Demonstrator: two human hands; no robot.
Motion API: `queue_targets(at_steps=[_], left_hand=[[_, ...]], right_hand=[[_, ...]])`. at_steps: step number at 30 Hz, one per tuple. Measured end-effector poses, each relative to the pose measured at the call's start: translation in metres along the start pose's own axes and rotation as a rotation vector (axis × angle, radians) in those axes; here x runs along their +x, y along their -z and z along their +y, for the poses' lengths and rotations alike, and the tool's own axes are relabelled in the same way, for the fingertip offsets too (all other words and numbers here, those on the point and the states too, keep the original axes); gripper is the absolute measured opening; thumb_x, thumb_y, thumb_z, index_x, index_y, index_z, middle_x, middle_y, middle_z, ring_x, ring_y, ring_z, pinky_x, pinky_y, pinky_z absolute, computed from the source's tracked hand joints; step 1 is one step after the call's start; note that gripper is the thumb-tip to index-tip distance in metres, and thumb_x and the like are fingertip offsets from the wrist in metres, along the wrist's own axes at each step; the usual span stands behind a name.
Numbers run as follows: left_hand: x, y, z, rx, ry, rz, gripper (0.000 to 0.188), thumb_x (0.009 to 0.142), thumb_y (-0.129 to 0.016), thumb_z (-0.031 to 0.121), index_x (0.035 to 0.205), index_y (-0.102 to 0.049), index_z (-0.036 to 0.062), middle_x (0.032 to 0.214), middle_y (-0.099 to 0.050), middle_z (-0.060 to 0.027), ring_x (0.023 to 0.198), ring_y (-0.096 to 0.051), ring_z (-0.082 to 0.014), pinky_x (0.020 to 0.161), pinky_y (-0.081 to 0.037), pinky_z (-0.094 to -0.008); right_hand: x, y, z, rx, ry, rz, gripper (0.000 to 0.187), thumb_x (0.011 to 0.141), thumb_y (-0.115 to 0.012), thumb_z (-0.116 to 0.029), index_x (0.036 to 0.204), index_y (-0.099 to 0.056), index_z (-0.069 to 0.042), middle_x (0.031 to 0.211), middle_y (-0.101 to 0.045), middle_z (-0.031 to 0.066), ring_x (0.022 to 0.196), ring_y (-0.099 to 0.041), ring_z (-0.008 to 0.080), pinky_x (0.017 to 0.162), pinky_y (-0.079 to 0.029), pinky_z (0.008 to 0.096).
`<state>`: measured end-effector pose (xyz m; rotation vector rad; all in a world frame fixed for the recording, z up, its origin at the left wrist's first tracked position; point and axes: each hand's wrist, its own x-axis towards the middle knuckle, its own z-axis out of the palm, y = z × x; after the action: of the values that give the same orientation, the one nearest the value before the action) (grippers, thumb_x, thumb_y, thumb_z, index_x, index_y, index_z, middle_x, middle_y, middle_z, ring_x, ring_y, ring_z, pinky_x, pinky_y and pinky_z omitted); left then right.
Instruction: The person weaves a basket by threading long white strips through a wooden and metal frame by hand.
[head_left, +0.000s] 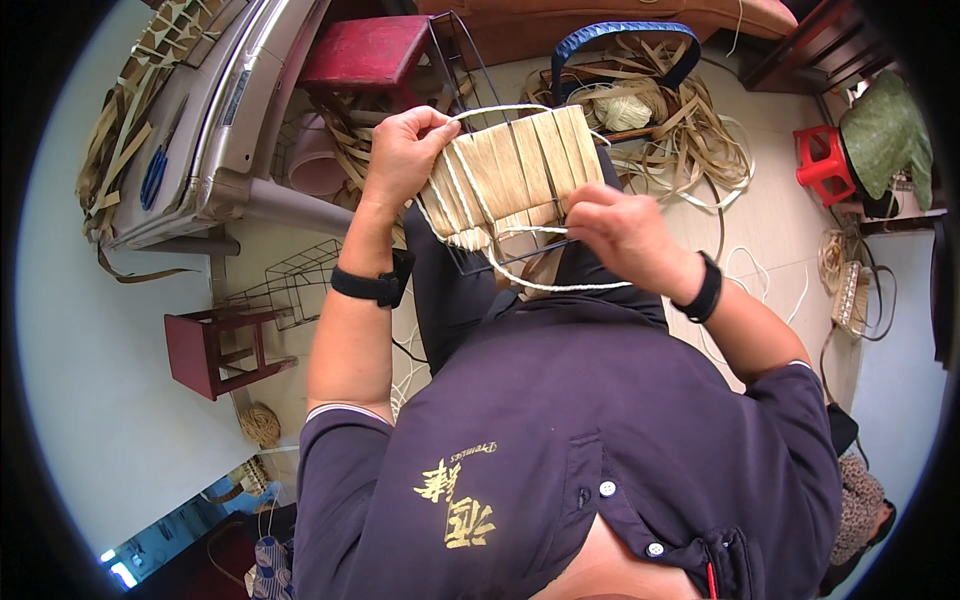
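Observation:
On my lap rests a wire frame (465, 262) partly covered with a panel of flat tan strips (525, 160). White cord (560, 287) runs along the panel's left side and loops below it toward my right hand. At the panel's upper left corner my left hand (402, 160) is closed, thumb and forefinger pinching the white cord where it arches over the top edge. My right hand (635, 235) is at the lower right corner, its fingers closed in a pinch on the white cord, which stretches left across the panel's lower edge. The fingertips are partly hidden.
A dark red stool (365, 52) and a pink bucket (318, 155) stand ahead left, beside a silver table holding blue-handled scissors (155, 175). Ahead are a blue-handled basket (625, 35) and loose tan strips (700, 150). A red plastic stool (823, 165) is at right; a small wooden stool (205, 350) left.

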<state>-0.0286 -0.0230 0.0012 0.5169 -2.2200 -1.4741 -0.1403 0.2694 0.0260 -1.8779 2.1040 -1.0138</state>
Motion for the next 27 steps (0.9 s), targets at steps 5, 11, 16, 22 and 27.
queue_targets(at_steps=[5, 11, 16, 22, 27], left_hand=[[0.002, -0.005, 0.001, 0.019, 0.049, 0.036, 0.015, 0.086, -0.076, 0.015, 0.088, -0.076, 0.0, 0.072, -0.072, -0.0039, 0.063, -0.06, -0.0059, 0.061, -0.048, -0.0239], [0.005, -0.01, 0.009, 0.175, 0.083, 0.073, 0.018, 0.084, -0.077, 0.021, 0.088, -0.077, 0.0026, 0.072, -0.074, -0.0062, 0.063, -0.065, -0.0089, 0.063, -0.05, -0.0258], [0.006, -0.01, 0.004, 0.155, 0.138, 0.049, 0.017, 0.089, -0.074, 0.015, 0.089, -0.075, -0.0018, 0.072, -0.069, 0.0001, 0.064, -0.057, -0.003, 0.059, -0.046, -0.0214], [0.01, -0.015, 0.0, 0.2, 0.128, 0.074, 0.021, 0.083, -0.077, 0.026, 0.085, -0.078, 0.005, 0.07, -0.072, -0.0046, 0.061, -0.064, -0.0106, 0.062, -0.05, -0.0278], [0.008, -0.01, -0.004, 0.236, 0.097, 0.082, 0.023, 0.083, -0.077, 0.027, 0.084, -0.077, 0.0041, 0.068, -0.071, -0.0046, 0.06, -0.063, -0.0101, 0.061, -0.049, -0.0279]], right_hand=[[-0.013, 0.061, 0.016, 0.77, -0.672, -0.463, 0.018, 0.09, -0.071, -0.012, 0.101, -0.062, -0.003, 0.065, -0.061, 0.0007, 0.059, -0.058, 0.0039, 0.049, -0.042, 0.0253], [-0.012, 0.003, 0.012, 0.059, 0.006, -0.05, 0.028, 0.08, -0.078, -0.006, 0.105, -0.065, -0.006, 0.082, -0.059, 0.0046, 0.065, -0.06, 0.0153, 0.059, -0.048, 0.029], [-0.007, -0.003, 0.018, 0.215, -0.055, -0.037, 0.015, 0.083, -0.073, -0.002, 0.094, -0.063, -0.003, 0.079, -0.06, 0.006, 0.068, -0.065, 0.0164, 0.06, -0.049, 0.0298], [-0.019, 0.03, 0.035, 0.436, -0.204, -0.295, 0.008, 0.09, -0.063, 0.001, 0.084, -0.058, 0.0, 0.078, -0.061, 0.0042, 0.062, -0.063, 0.0123, 0.056, -0.049, 0.0266], [-0.034, 0.063, 0.037, 0.583, -0.411, -0.265, 0.008, 0.092, -0.063, -0.004, 0.087, -0.058, -0.002, 0.076, -0.058, 0.0, 0.058, -0.055, 0.0082, 0.054, -0.045, 0.0265]])
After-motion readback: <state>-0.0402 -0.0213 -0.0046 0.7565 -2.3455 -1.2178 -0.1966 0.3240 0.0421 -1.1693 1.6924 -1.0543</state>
